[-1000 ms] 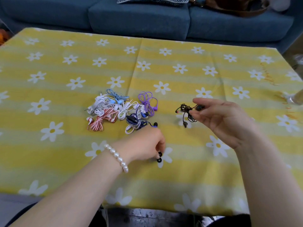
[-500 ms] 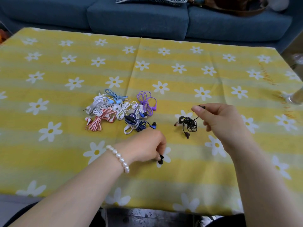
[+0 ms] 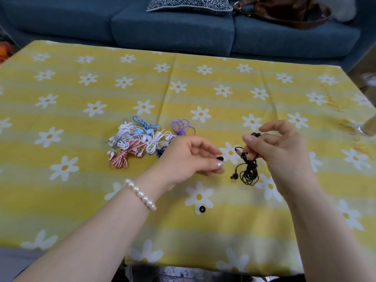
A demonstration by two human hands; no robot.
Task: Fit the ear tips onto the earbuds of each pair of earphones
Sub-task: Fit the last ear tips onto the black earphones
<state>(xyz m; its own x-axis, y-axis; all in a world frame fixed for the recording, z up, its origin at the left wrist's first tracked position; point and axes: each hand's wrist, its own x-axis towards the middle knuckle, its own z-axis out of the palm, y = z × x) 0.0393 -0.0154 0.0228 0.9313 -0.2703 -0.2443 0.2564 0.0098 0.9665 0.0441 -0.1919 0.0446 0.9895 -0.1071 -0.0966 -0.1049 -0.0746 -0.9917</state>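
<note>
A small black ear tip (image 3: 220, 158) sits pinched between the thumb and forefinger of the left hand (image 3: 189, 157), lifted just above the cloth and pointing toward the black earphones (image 3: 247, 167). Those hang in a tangled bundle from the right hand (image 3: 278, 145), whose thumb and fingertips pinch one earbud near the top while the other earbud dangles at the bundle's lower left, close to the table. The two hands are near each other but not yet touching, so the step in hand looks like bringing the tip to the held earbud; the next move probably calls for lining the tip's opening up with the bud's nozzle and pressing it on while the right hand steadies the bud. A second black ear tip (image 3: 202, 209) lies on the cloth nearer the person, likely meant for the dangling bud. To the left rests a pile of other earphones (image 3: 140, 141) in white, blue, red-and-white and purple, bundled and waiting. All this lies on a yellow striped tablecloth (image 3: 81, 200) printed with white daisies. Beyond the table stands a blue sofa (image 3: 173, 31) with a patterned cushion (image 3: 189, 4) and a brown bag (image 3: 284, 11).
</note>
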